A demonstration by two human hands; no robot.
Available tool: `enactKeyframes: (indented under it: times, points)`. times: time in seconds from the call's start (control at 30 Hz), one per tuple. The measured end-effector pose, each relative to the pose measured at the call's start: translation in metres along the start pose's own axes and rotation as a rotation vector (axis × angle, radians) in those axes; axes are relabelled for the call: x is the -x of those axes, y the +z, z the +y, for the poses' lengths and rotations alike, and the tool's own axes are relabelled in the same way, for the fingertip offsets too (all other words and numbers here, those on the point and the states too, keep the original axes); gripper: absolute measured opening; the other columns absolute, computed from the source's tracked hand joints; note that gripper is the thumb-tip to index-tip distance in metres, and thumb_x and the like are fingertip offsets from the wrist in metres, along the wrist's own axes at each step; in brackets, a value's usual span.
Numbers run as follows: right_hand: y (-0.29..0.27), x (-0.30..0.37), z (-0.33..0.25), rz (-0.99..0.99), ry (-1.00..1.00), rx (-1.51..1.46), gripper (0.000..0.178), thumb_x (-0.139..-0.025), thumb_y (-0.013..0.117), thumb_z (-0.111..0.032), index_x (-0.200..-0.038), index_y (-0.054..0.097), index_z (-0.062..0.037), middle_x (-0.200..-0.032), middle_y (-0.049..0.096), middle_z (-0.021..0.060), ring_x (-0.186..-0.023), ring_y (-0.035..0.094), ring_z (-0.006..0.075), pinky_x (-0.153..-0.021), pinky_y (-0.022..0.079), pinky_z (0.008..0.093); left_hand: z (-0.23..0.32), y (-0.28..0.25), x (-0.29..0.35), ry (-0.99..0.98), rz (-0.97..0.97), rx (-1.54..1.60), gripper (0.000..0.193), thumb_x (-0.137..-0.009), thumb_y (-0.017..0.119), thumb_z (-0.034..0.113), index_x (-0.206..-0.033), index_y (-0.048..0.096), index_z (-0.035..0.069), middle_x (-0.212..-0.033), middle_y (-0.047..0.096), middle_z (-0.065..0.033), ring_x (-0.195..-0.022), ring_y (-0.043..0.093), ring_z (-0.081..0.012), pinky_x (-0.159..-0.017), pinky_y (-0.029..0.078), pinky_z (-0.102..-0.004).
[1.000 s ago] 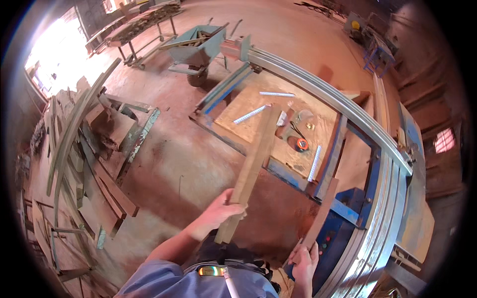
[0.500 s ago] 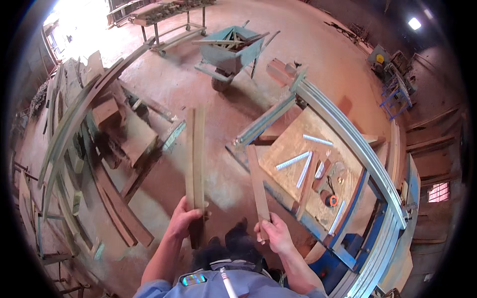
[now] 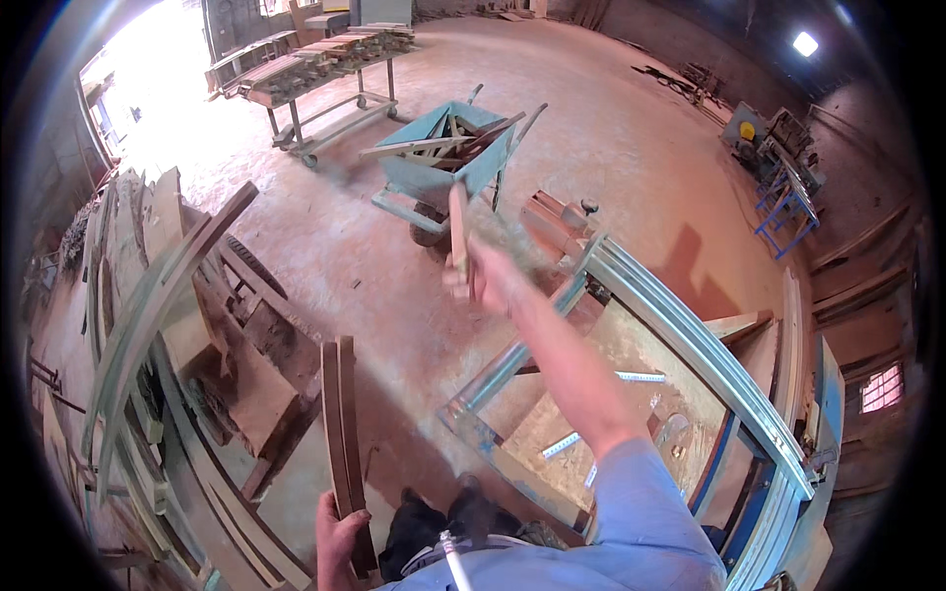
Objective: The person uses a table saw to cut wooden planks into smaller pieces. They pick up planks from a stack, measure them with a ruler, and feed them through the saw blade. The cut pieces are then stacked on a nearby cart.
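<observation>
Low at the front left, my left hand (image 3: 341,534) is closed round two long wooden strips (image 3: 345,433), held side by side and standing nearly upright. My right arm stretches far forward across the machine table. Its hand (image 3: 485,278), a little blurred, grips a short wooden strip (image 3: 458,219) whose tip points up in front of the blue wheelbarrow (image 3: 409,177). In the picture this tip overlaps the barrow's edge; whether it touches I cannot tell. Several wooden offcuts (image 3: 448,148) lie inside the barrow.
A machine table (image 3: 680,369) with a metal rail (image 3: 690,330) and scattered white rulers (image 3: 641,376) stands on the right. Boards are piled (image 3: 177,325) on the left. Beyond the barrow stands a wheeled rack (image 3: 340,74) loaded with wood.
My right hand has swung forward and up with its strip toward the wheelbarrow. My left hand has moved lower and to the left, with its strips turned. The view has tilted up slightly.
</observation>
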State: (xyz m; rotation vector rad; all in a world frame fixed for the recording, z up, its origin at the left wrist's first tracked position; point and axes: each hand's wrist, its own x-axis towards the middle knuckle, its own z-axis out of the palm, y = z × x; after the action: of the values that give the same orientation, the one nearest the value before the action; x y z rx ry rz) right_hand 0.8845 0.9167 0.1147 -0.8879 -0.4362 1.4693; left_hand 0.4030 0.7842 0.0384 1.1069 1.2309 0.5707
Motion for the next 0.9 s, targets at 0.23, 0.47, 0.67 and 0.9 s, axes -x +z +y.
enactKeyframes:
  times: [0.23,0.47,0.67,0.9]
  points:
    - [-0.027,-0.032,0.067,0.271,-0.194,1.192,0.088,-0.095,0.061,-0.051,-0.155,0.026,0.003,-0.15,0.044,0.03,-0.14,0.045,0.0379,-0.113,0.038,0.0437,0.01,-0.007,-0.078,-0.075,-0.034,0.107,0.048,-0.076,0.072,0.001,-0.12,0.053,0.001,-0.097,0.065,-0.0077,-0.085,0.064,-0.0156,-0.075,0.053,-0.0317]
    - [-0.062,0.034,0.194,0.107,-0.202,1.987,0.029,-0.084,0.069,-0.038,-0.069,0.071,-0.0134,-0.069,0.069,0.0077,-0.076,0.068,0.0293,-0.078,0.049,0.046,0.065,-0.007,-0.167,-0.094,-0.148,-0.025,0.053,-0.077,0.076,0.007,-0.124,0.053,-0.002,-0.102,0.066,-0.0101,-0.089,0.065,-0.0182,-0.079,0.054,-0.0335]
    - [-0.077,0.038,0.202,0.176,-0.45,1.881,0.032,-0.08,0.068,-0.035,-0.056,0.066,-0.0146,-0.06,0.063,0.0079,-0.061,0.063,0.0292,-0.062,0.048,0.0445,0.09,-0.002,-0.215,-0.075,-0.16,-0.066,0.051,-0.077,0.072,0.004,-0.123,0.053,-0.002,-0.104,0.066,-0.0098,-0.089,0.064,-0.0173,-0.079,0.054,-0.0322]
    - [-0.086,0.041,0.195,0.159,-0.38,1.907,0.038,-0.086,0.066,-0.042,-0.058,0.063,-0.0147,-0.062,0.062,0.0061,-0.066,0.063,0.0278,-0.067,0.046,0.0423,0.092,0.018,-0.244,-0.071,-0.189,0.141,0.043,-0.078,0.066,-0.001,-0.119,0.055,0.002,-0.099,0.065,-0.0066,-0.082,0.062,-0.0143,-0.074,0.052,-0.0305]
